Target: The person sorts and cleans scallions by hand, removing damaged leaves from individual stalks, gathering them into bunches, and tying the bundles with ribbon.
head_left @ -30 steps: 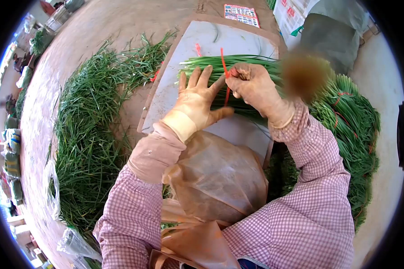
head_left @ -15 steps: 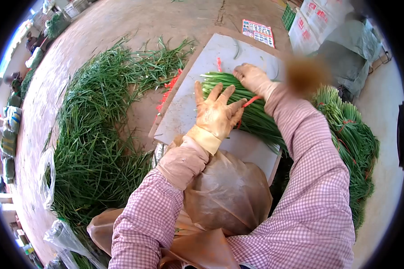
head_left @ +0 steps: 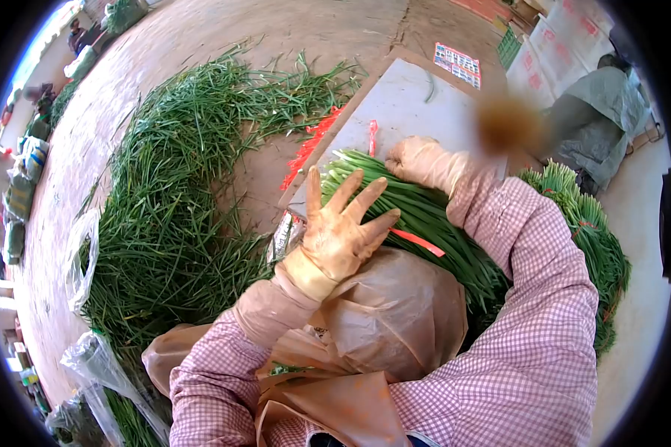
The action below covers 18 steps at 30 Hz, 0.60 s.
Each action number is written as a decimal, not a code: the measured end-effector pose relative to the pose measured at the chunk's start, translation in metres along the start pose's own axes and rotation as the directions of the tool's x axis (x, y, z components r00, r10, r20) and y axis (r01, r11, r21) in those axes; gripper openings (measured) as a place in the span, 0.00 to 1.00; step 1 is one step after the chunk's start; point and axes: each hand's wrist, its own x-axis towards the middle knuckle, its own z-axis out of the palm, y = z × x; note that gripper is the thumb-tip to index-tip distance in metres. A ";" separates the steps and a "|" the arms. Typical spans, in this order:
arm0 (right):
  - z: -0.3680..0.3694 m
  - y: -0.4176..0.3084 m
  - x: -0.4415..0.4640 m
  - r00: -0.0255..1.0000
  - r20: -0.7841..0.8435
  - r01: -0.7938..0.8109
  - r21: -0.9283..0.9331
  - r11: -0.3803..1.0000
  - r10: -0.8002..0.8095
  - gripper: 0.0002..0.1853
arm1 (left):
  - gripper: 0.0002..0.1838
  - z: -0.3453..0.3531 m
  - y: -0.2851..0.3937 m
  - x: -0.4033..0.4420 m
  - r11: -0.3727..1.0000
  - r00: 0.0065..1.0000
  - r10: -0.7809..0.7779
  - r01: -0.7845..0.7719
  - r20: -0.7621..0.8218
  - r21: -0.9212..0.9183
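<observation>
A bunch of long green leafy stems with pale cut ends, like garlic chives (head_left: 443, 220), lies across a board on my lap side. My left hand (head_left: 341, 235), in a stained pale glove, is open, its fingers spread over the near side of the bunch. My right hand (head_left: 419, 162), gloved too, is closed against the far side; whatever its curled fingers hold is hidden. A red strip (head_left: 417, 242) lies over the stems beside my left thumb. Another red strip (head_left: 373, 138) sticks up past the pale ends.
The whitish board (head_left: 406, 97) carries the bunch. Red strips (head_left: 309, 149) hang at its left edge. Loose green leaves (head_left: 179, 208) cover the floor on the left. Tied bunches (head_left: 585, 223) are stacked on the right. A printed sheet (head_left: 457, 65) and white boxes (head_left: 559, 52) are beyond.
The bunch has shifted nearer to my body on the board. The red strip by my left hand now slants down to the right over the stems, no longer up toward my right wrist.
</observation>
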 end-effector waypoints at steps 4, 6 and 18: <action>-0.022 0.008 0.025 0.989 0.143 -0.044 0.106 0.993 0.029 0.17 | 0.18 -0.009 0.015 -0.008 0.999 0.997 -0.044 0.045 -0.060 0.010; -0.013 0.027 0.027 0.978 0.130 -0.185 0.207 0.961 0.160 0.16 | 0.19 -0.012 0.016 -0.009 0.999 0.996 -0.034 0.031 -0.077 -0.045; 0.029 0.064 0.068 0.924 -0.138 -0.275 0.407 0.871 0.357 0.09 | 0.08 0.030 0.009 -0.019 0.997 0.965 -0.028 0.008 -0.262 -0.079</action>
